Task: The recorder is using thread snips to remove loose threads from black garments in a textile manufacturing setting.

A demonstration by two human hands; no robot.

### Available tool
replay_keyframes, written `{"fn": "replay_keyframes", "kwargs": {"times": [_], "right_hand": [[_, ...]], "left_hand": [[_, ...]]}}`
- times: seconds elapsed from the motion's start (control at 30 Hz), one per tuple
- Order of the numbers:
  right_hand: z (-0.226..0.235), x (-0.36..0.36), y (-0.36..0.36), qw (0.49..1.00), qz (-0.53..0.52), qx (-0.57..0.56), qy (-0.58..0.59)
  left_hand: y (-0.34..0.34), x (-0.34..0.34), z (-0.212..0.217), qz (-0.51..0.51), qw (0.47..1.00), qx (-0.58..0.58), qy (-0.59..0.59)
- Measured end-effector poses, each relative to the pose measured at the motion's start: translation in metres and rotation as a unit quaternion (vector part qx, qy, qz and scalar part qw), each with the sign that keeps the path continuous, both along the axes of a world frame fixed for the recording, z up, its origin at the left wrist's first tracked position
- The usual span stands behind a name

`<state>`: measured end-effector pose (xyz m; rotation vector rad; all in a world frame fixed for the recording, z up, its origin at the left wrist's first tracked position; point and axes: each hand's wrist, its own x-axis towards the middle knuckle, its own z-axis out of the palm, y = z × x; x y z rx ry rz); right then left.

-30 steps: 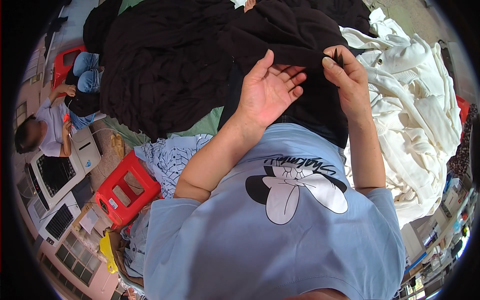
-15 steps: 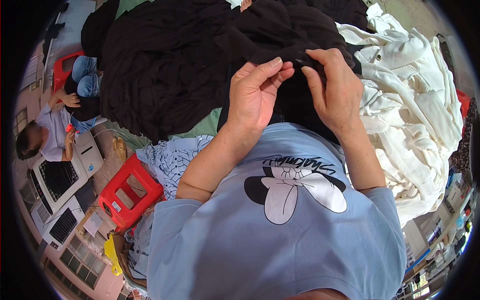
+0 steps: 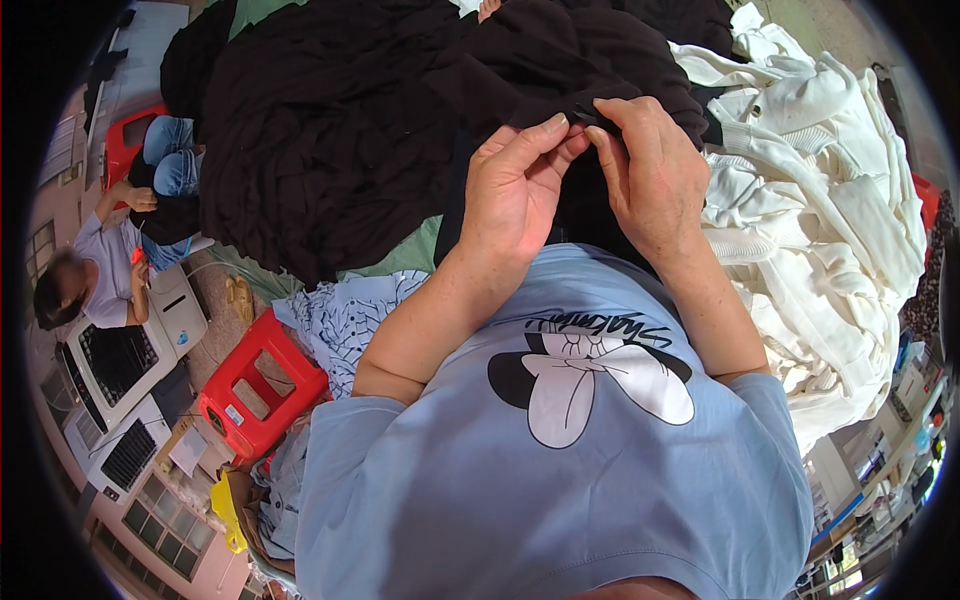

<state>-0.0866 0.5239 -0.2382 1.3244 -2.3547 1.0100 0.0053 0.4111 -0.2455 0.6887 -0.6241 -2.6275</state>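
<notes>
A dark, almost black garment (image 3: 540, 70) lies bunched over my lap, in front of my body. My left hand (image 3: 510, 190) pinches its edge between thumb and fingers, palm partly turned up. Close beside it, my right hand (image 3: 655, 180) is closed too, thumb against forefinger. At its fingertips shows a small dark pointed thing (image 3: 583, 113), too dark against the cloth to name. The fingertips of both hands almost meet over the fabric.
A large heap of dark garments (image 3: 330, 130) lies to the left, and a pile of white knitwear (image 3: 800, 230) on the right. A red plastic stool (image 3: 262, 385) stands at my left. Farther left sits another person (image 3: 105, 265) holding dark cloth and a red-handled tool.
My right hand has moved left, bringing its fingertips up to those of my left hand. The left hand has hardly moved and keeps its pinch on the cloth.
</notes>
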Motion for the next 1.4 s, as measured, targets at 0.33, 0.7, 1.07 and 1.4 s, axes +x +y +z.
{"fn": "replay_keyframes", "kwargs": {"times": [0.33, 0.7, 1.07, 1.4], "right_hand": [[-0.005, 0.001, 0.001, 1.000, -0.015, -0.003, -0.011], [-0.010, -0.002, 0.003, 0.999, 0.007, -0.033, -0.014], [-0.011, -0.010, -0.002, 0.908, 0.054, -0.077, -0.409], [-0.020, -0.026, 0.002, 0.899, -0.023, -0.126, -0.419]], "left_hand": [[0.001, -0.001, -0.002, -0.002, 1.000, 0.007, -0.008], [0.002, -0.003, -0.001, -0.001, 1.000, 0.012, -0.013], [0.003, -0.004, -0.012, -0.019, 0.999, 0.030, 0.009], [0.006, -0.005, -0.010, -0.039, 0.998, 0.028, -0.041]]}}
